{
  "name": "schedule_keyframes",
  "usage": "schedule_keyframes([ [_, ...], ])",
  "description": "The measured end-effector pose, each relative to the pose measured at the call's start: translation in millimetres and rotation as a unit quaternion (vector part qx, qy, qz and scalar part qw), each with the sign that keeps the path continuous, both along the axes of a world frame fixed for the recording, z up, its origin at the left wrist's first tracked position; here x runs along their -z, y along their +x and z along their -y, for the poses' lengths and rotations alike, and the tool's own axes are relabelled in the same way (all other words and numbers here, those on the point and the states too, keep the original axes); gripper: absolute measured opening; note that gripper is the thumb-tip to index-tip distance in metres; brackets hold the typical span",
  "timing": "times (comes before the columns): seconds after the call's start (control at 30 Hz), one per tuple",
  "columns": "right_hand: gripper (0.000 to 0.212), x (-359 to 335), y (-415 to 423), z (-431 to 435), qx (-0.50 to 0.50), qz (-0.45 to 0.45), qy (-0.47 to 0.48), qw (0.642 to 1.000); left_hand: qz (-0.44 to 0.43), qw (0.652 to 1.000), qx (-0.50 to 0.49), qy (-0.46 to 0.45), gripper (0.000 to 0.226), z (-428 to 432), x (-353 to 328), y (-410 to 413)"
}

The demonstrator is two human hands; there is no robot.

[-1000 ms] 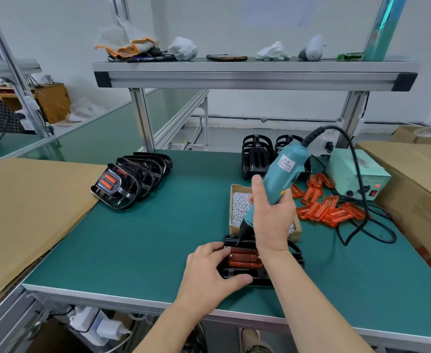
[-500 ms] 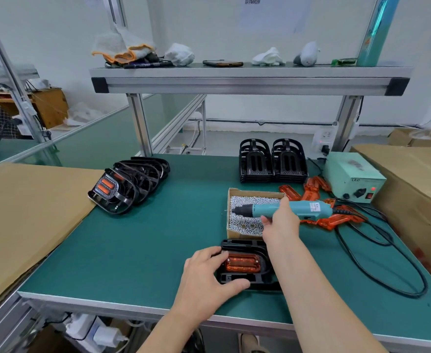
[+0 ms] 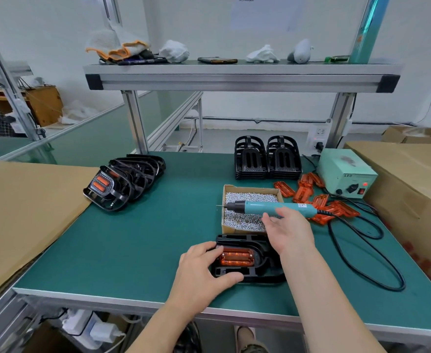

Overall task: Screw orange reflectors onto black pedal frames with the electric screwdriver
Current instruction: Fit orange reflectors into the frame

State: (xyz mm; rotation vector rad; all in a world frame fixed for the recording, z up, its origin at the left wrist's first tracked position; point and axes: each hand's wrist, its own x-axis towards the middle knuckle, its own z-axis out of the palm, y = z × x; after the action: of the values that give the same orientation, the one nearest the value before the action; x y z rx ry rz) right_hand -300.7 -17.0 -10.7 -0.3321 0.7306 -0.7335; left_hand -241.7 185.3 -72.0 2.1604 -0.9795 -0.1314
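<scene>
left hand (image 3: pixel 204 270) is gripping the pedal (image 3: pixel 246 272), reflector (image 3: pixel 237 256) seated, near the table (image 3: pixel 145 238) edge, right hand (image 3: pixel 289 229) is hovering loose-fingered by the screwdriver (image 3: pixel 273 208) lying across the screw box (image 3: pixel 250 187), so it's worth keeping that pedal pinned flat.

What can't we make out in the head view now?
Head view only:
Screws on the orange reflector: too small to tell if seated.
Right side of the pedal frame: hidden behind the right forearm.
Contact between right hand and electric screwdriver: unclear, fingers overlap it.
QR sheet on the wall: cut by the top edge.
</scene>
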Motion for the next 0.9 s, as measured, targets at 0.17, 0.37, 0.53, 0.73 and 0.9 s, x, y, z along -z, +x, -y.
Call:
schedule_keyframes([
  [0.17, 0.028, -2.3, -39.7, -6.4, -0.033, -0.063, -0.140, 0.988, 0.000, 1.000, -0.003, 0.007, 0.087, 0.2, 0.5, 0.7],
  [0.37, 0.064, 34.1, -85.5, 7.2, -0.082, -0.338, -0.595, 0.725, 0.001, 1.000, -0.003, -0.006, 0.087, 1.0, 1.4, 2.7],
  [0.53, 0.070, 47.7, -102.1, 13.6, -0.199, -0.328, -0.690, 0.614, -0.002, 1.000, -0.004, -0.027, 0.085, 1.6, 1.2, 2.9],
  [0.73, 0.051, 49.5, -90.4, 4.3, -0.161, -0.301, -0.707, 0.620, -0.115, 0.982, -0.071, -0.134, 0.075, -1.6, -6.6, 3.4],
  [0.9, 0.018, 50.5, -63.1, -19.4, -0.181, -0.270, -0.660, 0.677, -0.249, 0.924, -0.135, -0.256, 0.083, -2.6, -5.5, 10.1],
])
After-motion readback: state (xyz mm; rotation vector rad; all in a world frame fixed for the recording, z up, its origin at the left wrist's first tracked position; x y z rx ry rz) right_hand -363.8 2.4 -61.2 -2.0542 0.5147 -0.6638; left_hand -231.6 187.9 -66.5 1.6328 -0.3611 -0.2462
